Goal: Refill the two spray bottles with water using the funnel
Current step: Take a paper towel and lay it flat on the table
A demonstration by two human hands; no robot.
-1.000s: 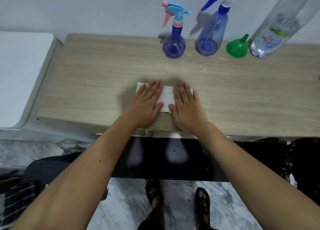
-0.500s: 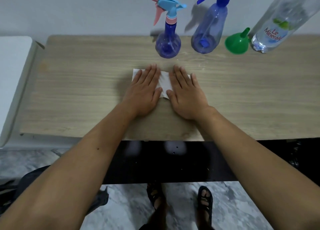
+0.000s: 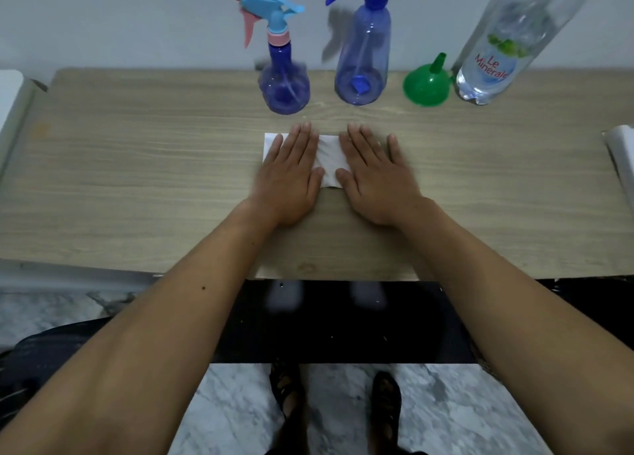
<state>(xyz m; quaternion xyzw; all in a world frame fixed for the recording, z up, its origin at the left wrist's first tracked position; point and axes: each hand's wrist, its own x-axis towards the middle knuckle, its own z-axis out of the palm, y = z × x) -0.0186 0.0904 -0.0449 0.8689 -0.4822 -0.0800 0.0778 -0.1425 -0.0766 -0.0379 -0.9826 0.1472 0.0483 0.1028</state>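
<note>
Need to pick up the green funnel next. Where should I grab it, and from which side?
Probably the spout, from above with the right hand. The funnel sits mouth-down on the table, its narrow spout pointing up and slightly right, so that is the free, pinchable part. Its wide rim lies flat on the wood, close between the tall spray bottle and the water bottle, leaving little room for a side approach.

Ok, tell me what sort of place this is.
Probably a room at home, not a workshop: a wood-grain table against a plain wall, a marble-look floor, and a shop-bought water bottle beside the funnel.
</note>
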